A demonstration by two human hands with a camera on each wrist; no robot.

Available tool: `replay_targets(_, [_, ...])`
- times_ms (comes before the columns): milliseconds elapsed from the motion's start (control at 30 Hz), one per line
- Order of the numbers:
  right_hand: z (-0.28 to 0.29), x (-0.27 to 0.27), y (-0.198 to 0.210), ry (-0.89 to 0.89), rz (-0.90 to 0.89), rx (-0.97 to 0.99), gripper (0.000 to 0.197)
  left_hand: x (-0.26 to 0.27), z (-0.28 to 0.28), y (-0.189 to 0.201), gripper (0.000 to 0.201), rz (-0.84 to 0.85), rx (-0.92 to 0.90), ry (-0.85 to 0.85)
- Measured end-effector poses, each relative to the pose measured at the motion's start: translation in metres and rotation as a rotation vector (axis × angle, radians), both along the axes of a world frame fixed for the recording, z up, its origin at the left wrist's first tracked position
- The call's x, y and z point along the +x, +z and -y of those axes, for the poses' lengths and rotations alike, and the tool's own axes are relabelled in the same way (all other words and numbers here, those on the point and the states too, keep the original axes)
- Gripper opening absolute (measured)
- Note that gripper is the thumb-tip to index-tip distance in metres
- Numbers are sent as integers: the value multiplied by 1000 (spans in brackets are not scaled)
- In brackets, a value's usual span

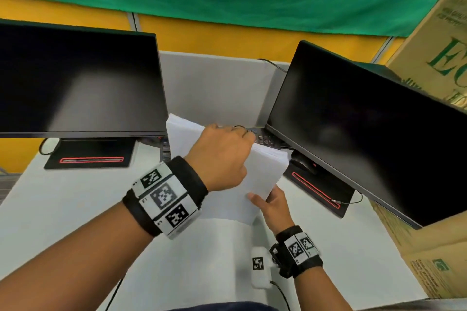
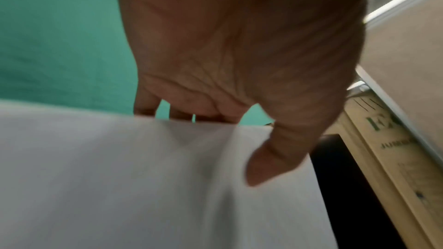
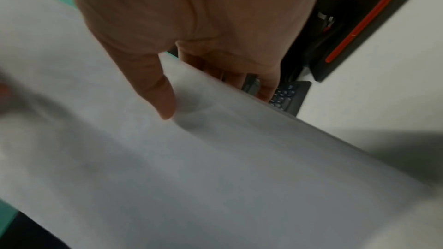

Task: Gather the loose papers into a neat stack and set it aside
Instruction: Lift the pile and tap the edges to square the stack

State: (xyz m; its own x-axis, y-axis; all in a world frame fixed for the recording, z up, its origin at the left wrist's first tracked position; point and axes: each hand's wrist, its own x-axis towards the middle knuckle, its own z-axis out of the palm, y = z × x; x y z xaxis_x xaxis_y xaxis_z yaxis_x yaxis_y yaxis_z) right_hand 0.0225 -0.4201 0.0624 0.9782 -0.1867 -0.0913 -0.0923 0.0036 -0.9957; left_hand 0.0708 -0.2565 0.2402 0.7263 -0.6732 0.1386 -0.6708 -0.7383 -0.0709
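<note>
Stack of white papers [image 1: 262,171] held above the desk [image 1: 63,209], in front of the keyboard [image 1: 267,137] that lies between the two dark monitors. Left hand [image 1: 219,156] grips the stack's far edge, thumb on the near face and fingers curled behind it. Right hand [image 1: 271,203] pinches the stack's near corner, thumb [image 3: 155,90] pressed on the sheet, fingers beneath. A cardboard box [image 1: 434,53] stands to the right of the keyboard, behind the right monitor [image 1: 366,129].
</note>
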Motion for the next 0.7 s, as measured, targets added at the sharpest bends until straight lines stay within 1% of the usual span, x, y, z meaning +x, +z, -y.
replay_targets(67, [-3, 1, -13, -1, -43, -8, 30, 0, -3, -6, 27, -10, -41, -17])
replay_targets(233, [-3, 1, -43, -45, -148, -39, 21, 12, -25, -13, 16, -35, -154, -134])
replay_targets(300, [-2, 1, -48, -75, -171, -14, 14, 16, -39, -11, 15, -49, -189, -121])
replay_targets(367, [-3, 2, -48, -138, -196, 78, 13, 19, -55, -5, 11, -54, -276, -59])
replay_targets(400, [-4, 1, -49, -174, -218, 149, 14, 22, -65, -3, 10, -67, -339, -10])
replay_targets(467, [-4, -1, -51, -231, -247, 305, 19, 29, -91, 1, 11, -139, -533, 92])
replay_targets(533, [-6, -2, -46, -225, -217, 420, 19, 37, -120, 1, 15, -267, -755, 169])
replay_targets(567, [-8, 0, -41, -195, -183, 451, 25, 41, -135, -3, 15, -323, -847, 203])
replay_targets(633, [-14, 6, -20, -123, -113, 427, 40, 43, -158, -17, 22, -428, -1015, 272])
replay_targets(700, [-19, 14, 10, -115, -33, 307, 39, 41, -172, -34, 30, -501, -1183, 329])
